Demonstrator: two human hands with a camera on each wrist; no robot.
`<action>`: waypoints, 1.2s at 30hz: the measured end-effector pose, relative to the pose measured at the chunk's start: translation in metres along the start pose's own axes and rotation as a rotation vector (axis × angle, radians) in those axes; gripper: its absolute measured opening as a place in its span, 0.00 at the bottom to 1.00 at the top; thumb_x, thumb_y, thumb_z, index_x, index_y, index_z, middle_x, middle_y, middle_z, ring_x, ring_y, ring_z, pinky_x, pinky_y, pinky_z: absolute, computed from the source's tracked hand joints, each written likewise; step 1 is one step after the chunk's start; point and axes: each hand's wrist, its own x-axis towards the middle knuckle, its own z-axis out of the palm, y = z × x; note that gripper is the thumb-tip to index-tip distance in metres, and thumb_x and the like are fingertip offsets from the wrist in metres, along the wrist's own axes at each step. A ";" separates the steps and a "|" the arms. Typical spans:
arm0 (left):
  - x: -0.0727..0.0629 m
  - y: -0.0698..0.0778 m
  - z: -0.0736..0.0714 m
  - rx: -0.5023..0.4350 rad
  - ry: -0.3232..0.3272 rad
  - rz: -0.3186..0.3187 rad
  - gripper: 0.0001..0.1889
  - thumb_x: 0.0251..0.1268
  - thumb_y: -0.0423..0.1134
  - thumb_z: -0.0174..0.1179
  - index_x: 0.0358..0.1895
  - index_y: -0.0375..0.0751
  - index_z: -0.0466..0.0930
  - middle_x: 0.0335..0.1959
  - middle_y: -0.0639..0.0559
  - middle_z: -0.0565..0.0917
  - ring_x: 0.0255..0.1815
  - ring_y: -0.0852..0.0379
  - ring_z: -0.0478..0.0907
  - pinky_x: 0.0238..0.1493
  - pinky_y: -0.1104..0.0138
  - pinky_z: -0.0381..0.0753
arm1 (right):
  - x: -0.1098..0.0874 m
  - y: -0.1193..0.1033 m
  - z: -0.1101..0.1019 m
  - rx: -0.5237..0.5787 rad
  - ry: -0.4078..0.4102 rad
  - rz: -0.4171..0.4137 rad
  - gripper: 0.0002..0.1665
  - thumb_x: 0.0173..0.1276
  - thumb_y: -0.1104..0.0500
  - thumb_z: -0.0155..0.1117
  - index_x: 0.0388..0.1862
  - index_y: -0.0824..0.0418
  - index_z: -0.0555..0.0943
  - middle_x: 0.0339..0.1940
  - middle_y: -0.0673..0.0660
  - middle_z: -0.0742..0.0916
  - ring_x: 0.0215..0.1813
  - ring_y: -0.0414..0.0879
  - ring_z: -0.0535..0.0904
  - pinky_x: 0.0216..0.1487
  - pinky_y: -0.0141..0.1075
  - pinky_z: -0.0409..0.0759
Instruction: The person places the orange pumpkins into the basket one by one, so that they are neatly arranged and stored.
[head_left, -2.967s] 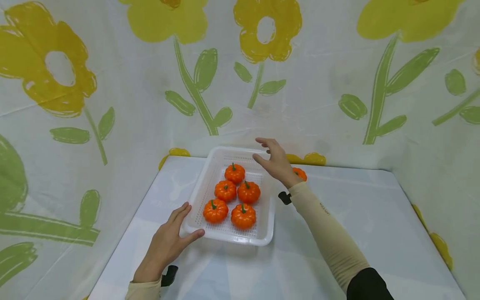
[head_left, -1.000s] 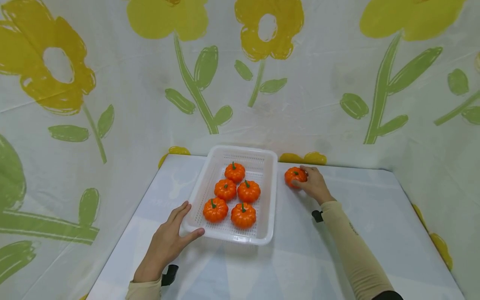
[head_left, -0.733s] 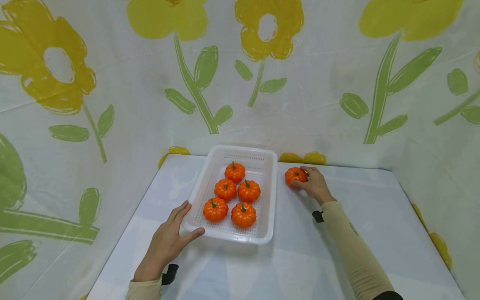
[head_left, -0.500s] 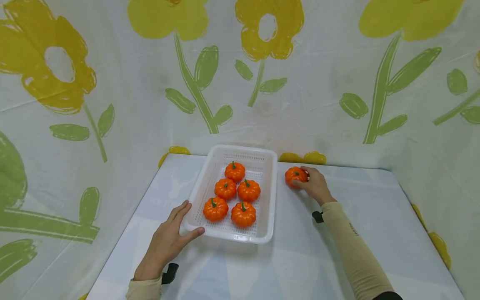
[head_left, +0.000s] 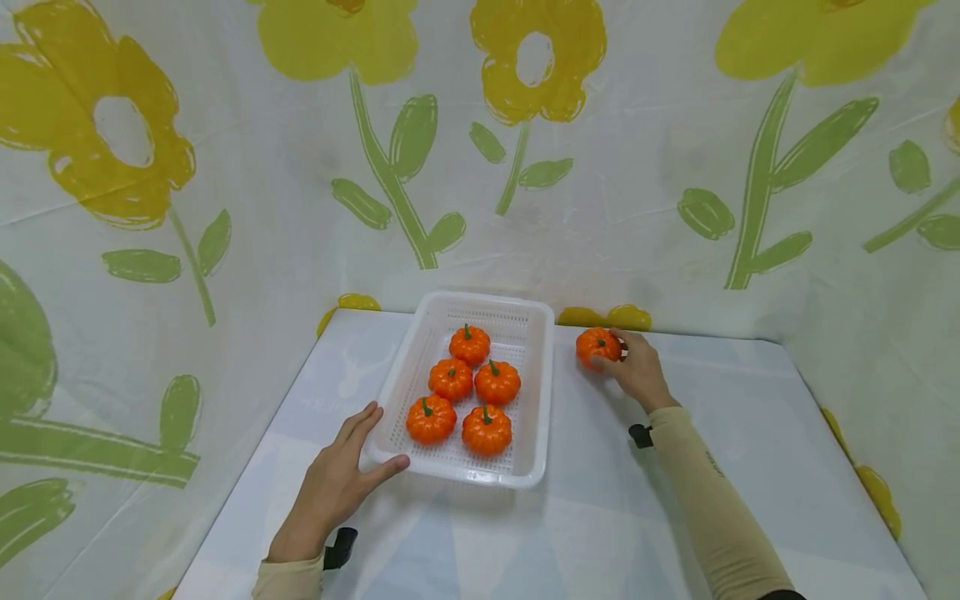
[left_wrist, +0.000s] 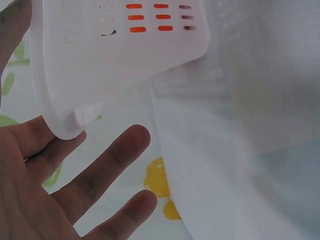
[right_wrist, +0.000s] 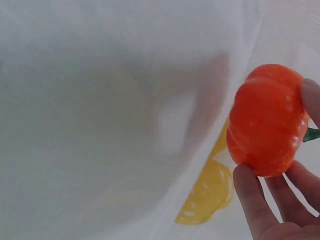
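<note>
My right hand (head_left: 637, 371) pinches a small orange toy pumpkin (head_left: 597, 347) with a green stem, near the table's back edge. In the right wrist view the thumb and fingertips lie on opposite sides of this pumpkin (right_wrist: 270, 120), and its reflection shows on the tabletop. My left hand (head_left: 337, 479) has its fingers and thumb spread straight at the near left corner of a white perforated plastic basket (head_left: 531, 467). Seen from the left wrist, the fingers (left_wrist: 107, 165) extend past the basket's rim (left_wrist: 42, 95). Several more toy pumpkins (head_left: 487, 431) sit inside the basket.
The pale table (head_left: 720, 433) ends at a back edge close behind the basket and the held pumpkin. A white cloth backdrop (head_left: 615, 200) with printed yellow flowers rises behind it and along both sides.
The right hand has gone from above the basket to the pumpkin on its right and taken hold of it. Since half a second ago, hand and pumpkin have shifted slightly up and right. Left hand unchanged.
</note>
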 end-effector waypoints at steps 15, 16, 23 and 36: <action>0.000 -0.002 0.002 -0.006 0.031 0.028 0.51 0.58 0.74 0.61 0.79 0.47 0.60 0.80 0.51 0.60 0.66 0.35 0.73 0.63 0.37 0.72 | 0.005 -0.025 -0.014 0.099 0.138 -0.118 0.47 0.64 0.47 0.76 0.74 0.67 0.68 0.68 0.66 0.76 0.63 0.62 0.76 0.59 0.54 0.81; 0.000 -0.002 0.002 -0.005 0.030 0.027 0.51 0.58 0.74 0.61 0.79 0.47 0.60 0.80 0.51 0.60 0.66 0.35 0.73 0.63 0.37 0.72 | 0.005 -0.028 -0.015 0.115 0.138 -0.127 0.47 0.63 0.47 0.77 0.74 0.67 0.68 0.68 0.66 0.76 0.63 0.61 0.76 0.59 0.54 0.81; 0.000 -0.001 0.001 -0.011 0.036 0.030 0.51 0.58 0.73 0.63 0.79 0.48 0.61 0.80 0.52 0.61 0.66 0.35 0.74 0.63 0.37 0.72 | 0.009 -0.059 -0.015 0.145 0.137 -0.231 0.45 0.62 0.50 0.78 0.73 0.64 0.70 0.67 0.63 0.77 0.63 0.58 0.76 0.60 0.53 0.81; -0.001 -0.002 0.002 -0.002 0.035 0.025 0.51 0.58 0.73 0.62 0.79 0.48 0.60 0.80 0.52 0.61 0.65 0.34 0.75 0.62 0.36 0.73 | 0.021 -0.102 0.000 0.021 0.003 -0.307 0.47 0.64 0.49 0.76 0.77 0.60 0.65 0.72 0.62 0.71 0.68 0.57 0.72 0.62 0.48 0.81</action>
